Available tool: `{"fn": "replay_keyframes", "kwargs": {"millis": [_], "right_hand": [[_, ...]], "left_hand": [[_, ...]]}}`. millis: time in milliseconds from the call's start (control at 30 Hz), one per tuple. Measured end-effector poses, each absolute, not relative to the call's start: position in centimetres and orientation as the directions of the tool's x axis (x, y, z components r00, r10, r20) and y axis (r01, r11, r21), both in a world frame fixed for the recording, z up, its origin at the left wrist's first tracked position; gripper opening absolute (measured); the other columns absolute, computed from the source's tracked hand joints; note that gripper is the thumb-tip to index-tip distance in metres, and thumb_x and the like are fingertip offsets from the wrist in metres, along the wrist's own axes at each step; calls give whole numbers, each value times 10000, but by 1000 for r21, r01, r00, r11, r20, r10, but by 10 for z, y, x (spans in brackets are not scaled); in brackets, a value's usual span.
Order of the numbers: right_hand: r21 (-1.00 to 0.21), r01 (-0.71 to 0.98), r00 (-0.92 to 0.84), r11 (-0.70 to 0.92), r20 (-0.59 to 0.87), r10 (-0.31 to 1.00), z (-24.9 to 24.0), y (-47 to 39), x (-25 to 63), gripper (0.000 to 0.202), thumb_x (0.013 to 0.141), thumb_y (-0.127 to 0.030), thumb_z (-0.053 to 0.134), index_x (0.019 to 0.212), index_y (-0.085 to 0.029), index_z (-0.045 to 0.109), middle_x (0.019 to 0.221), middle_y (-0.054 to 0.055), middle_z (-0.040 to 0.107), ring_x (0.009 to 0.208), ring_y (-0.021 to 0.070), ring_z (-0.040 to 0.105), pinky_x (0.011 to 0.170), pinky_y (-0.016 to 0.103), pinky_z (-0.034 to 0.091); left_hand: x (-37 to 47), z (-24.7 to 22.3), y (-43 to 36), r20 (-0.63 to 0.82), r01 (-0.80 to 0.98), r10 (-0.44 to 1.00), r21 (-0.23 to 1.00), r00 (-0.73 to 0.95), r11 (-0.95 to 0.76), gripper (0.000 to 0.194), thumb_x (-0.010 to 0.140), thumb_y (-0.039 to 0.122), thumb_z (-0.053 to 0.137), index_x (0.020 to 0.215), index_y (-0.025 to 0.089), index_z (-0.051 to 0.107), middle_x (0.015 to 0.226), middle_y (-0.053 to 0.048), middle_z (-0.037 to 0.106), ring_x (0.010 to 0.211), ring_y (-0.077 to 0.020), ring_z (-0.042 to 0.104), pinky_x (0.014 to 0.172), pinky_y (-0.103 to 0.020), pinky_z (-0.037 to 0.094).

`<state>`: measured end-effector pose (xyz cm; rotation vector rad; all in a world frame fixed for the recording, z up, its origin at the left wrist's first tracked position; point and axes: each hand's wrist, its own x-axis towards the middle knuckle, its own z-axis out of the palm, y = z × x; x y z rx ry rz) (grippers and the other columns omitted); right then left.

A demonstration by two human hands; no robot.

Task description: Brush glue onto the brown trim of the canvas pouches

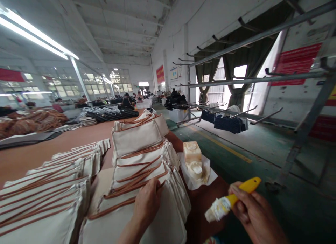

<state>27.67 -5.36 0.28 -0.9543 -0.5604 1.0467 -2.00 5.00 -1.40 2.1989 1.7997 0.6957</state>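
Cream fabric pouches (139, 139) overlap along the reddish-brown worktop (78, 132)'s right edge; the left hand (147, 199) closes on a thin brown strap (131, 203) there. Near that edge, a yellowed plastic container (192, 153) with white material in its lower opening sits on a white sheet (211, 172). The right hand (253, 207) grips a yellow-handled brush (245, 188). Bare worktop shows left of the farther pouches. A grey metal rack (262, 77) stands on green floor (210, 146).
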Motion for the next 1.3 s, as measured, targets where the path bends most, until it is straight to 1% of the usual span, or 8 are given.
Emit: {"fn": "replay_keyframes", "kwargs": {"millis": [200, 333, 600, 733, 900, 967, 1133, 1300], "right_hand": [[-877, -429, 328, 215, 70, 942, 12, -19, 248, 422, 734, -501, 838, 769, -163, 587, 528, -65, 382, 459, 73, 296, 406, 171, 223], [-903, -370, 249, 220, 132, 959, 9, 0, 232, 391, 814, -511, 767, 789, -172, 573, 543, -66, 387, 463, 86, 305, 418, 196, 244], [-898, 100, 150, 428, 439, 886, 18, 14, 216, 366, 901, -501, 638, 756, -165, 619, 651, 24, 574, 619, 190, 540, 586, 273, 449], [-865, 170, 208, 472, 500, 840, 25, 9, 220, 340, 927, -481, 602, 804, -166, 639, 718, 41, 616, 674, 207, 576, 659, 281, 472], [-840, 202, 104, 503, 529, 842, 23, -3, 220, 318, 943, -453, 592, 798, -172, 629, 669, 23, 598, 612, 191, 569, 604, 263, 465], [-840, 224, 156, 494, 531, 833, 19, -1, 224, 342, 944, -470, 585, 785, -171, 630, 671, 32, 605, 625, 199, 575, 608, 270, 462], [-914, 164, 298, 371, 404, 865, 12, 8, 243, 375, 940, -520, 585, 821, -165, 623, 625, 3, 546, 569, 176, 508, 515, 259, 390], [-940, 100, 114, 328, 338, 934, 13, -8, 234, 371, 912, -517, 623, 795, -166, 593, 599, -27, 476, 549, 149, 441, 512, 248, 364]], "left_hand": [[-17, -15, 47, 58, 729, 963, 642, 263, -237, 144, 763, 289, 581, 715, 180, 662, 704, -3, 640, 714, -184, 598, 641, -257, 419], [-10, -8, 27, 6, 608, 950, 768, 312, -204, 232, 775, 369, 575, 798, 169, 691, 762, -5, 632, 720, -168, 578, 654, -249, 439], [3, 10, 1, -40, 410, 915, 901, 402, -141, 282, 760, 434, 672, 718, 161, 731, 752, -9, 589, 808, -185, 542, 777, -276, 421], [5, 3, 0, -48, 348, 921, 932, 386, -98, 299, 750, 457, 704, 755, 161, 745, 736, -5, 588, 802, -182, 538, 788, -276, 421], [3, -6, -1, -39, 321, 910, 941, 413, -106, 372, 777, 516, 688, 838, 151, 736, 782, -14, 587, 752, -160, 541, 671, -240, 414], [3, -8, -5, -1, 330, 903, 931, 429, -155, 371, 819, 516, 652, 848, 154, 729, 769, -10, 570, 734, -150, 542, 660, -233, 416], [8, -15, -27, 199, 400, 902, 845, 382, -356, 265, 877, 423, 620, 798, 178, 682, 759, -9, 572, 687, -127, 557, 625, -206, 429], [16, -23, -40, 406, 473, 839, 696, 361, -540, 153, 882, 292, 635, 762, 201, 613, 744, 0, 607, 657, -111, 589, 624, -186, 462]]}}
